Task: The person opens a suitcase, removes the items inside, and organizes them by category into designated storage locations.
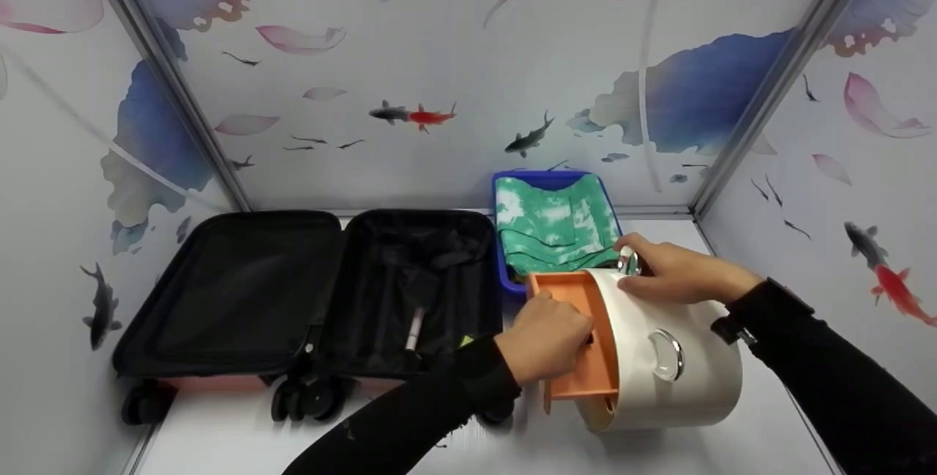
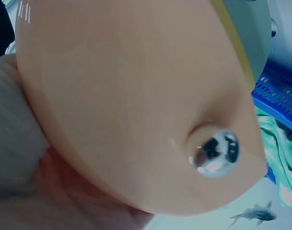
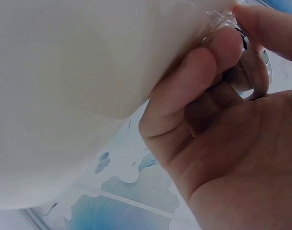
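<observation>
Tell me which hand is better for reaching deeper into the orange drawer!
Probably the left hand: it's right at the open orange drawer, while the right hand holds a shiny handle on the white case.

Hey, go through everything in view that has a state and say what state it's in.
Suitcase: open, halves side by side
Orange drawer: partly pulled out of white container
Green-and-white cloth: folded, in blue basket
Blue basket: upright
Left hand: curled, at the drawer; grasp hidden
Right hand: gripping shiny handle
</observation>
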`<state>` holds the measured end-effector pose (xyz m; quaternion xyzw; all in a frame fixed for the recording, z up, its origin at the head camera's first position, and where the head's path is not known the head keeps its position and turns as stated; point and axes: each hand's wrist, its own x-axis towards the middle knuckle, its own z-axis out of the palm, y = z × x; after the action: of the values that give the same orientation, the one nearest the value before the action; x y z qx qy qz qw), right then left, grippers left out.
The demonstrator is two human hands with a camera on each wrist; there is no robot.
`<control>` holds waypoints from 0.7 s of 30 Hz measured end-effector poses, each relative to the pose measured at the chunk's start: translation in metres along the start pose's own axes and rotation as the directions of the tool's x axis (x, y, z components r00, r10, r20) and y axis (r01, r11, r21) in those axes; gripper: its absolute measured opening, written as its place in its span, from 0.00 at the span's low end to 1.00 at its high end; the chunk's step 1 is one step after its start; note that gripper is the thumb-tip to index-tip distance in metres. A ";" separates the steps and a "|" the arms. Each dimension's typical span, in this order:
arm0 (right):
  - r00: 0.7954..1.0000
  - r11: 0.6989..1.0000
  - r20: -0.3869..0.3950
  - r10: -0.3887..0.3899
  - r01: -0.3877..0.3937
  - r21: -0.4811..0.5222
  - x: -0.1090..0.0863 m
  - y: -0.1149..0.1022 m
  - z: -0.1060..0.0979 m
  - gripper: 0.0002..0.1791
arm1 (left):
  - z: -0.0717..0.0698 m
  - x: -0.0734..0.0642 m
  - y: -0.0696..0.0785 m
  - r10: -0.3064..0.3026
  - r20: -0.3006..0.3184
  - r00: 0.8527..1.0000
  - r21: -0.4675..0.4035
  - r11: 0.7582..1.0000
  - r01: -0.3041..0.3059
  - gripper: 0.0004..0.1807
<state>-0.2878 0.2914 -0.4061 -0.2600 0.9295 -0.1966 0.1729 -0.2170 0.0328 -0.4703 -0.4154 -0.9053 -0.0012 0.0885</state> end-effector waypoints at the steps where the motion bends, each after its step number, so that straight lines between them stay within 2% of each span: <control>1: 1.000 1.000 0.000 -0.002 0.002 0.000 0.000 0.000 0.000 0.29 | 0.000 0.001 0.001 -0.004 0.012 1.000 0.015 1.000 0.004 0.05; 7: 1.000 1.000 0.010 0.007 -0.007 0.012 0.001 0.003 0.000 0.29 | -0.003 0.003 0.002 -0.022 0.067 0.998 0.020 1.000 0.020 0.08; 11: 1.000 0.999 0.017 0.015 -0.015 0.030 0.001 0.004 0.001 0.29 | -0.005 0.002 0.000 -0.022 0.050 0.998 -0.016 1.000 0.023 0.09; 16: 1.000 0.999 0.019 0.019 -0.020 0.041 0.000 0.002 0.000 0.30 | -0.013 -0.003 -0.016 -0.032 -0.068 0.997 -0.099 0.995 0.026 0.04; 21: 1.000 0.999 0.021 0.021 -0.022 0.030 0.000 0.002 -0.001 0.31 | -0.026 -0.012 -0.040 -0.076 -0.206 0.976 -0.169 0.985 0.041 0.06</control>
<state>-0.2891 0.2926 -0.4062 -0.2493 0.9273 -0.2062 0.1885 -0.2346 -0.0045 -0.4437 -0.3920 -0.8994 -0.1225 0.1495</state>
